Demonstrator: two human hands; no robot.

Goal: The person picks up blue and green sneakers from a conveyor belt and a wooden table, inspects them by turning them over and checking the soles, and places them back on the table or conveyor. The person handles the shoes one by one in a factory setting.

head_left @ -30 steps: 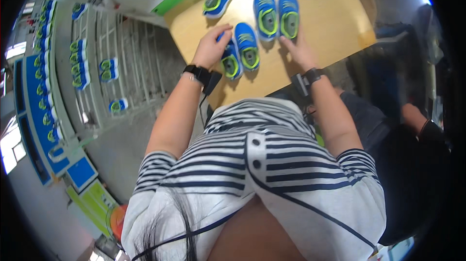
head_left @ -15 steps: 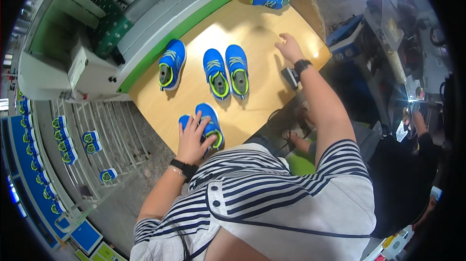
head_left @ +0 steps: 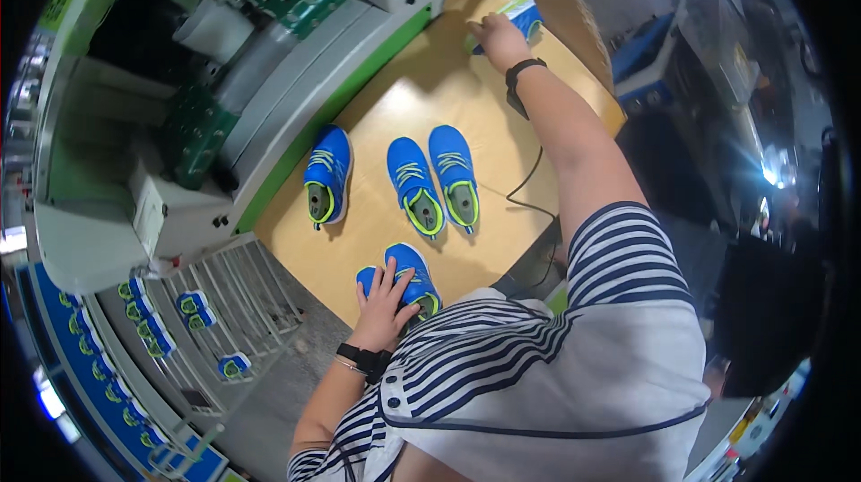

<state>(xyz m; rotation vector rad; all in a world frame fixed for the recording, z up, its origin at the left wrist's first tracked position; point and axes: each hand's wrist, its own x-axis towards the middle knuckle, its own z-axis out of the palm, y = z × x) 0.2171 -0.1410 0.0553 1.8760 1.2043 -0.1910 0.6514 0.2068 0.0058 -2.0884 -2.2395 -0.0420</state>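
My left hand (head_left: 380, 310) rests, fingers spread, across two blue sneakers (head_left: 407, 259) by the wooden tabletop (head_left: 368, 137)'s near edge, while my right hand (head_left: 501, 39) touches a tipped blue-and-lime sneaker (head_left: 529, 21) at the far corner — fingers bent, whether pinching I cannot tell — beyond the middle pair (head_left: 414, 188).

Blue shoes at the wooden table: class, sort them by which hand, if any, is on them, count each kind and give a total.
Under the left hand: 2 shoes
At the right hand: 1 shoe
Clear of both hands: 3, a pair and a lone shoe
Total: 6
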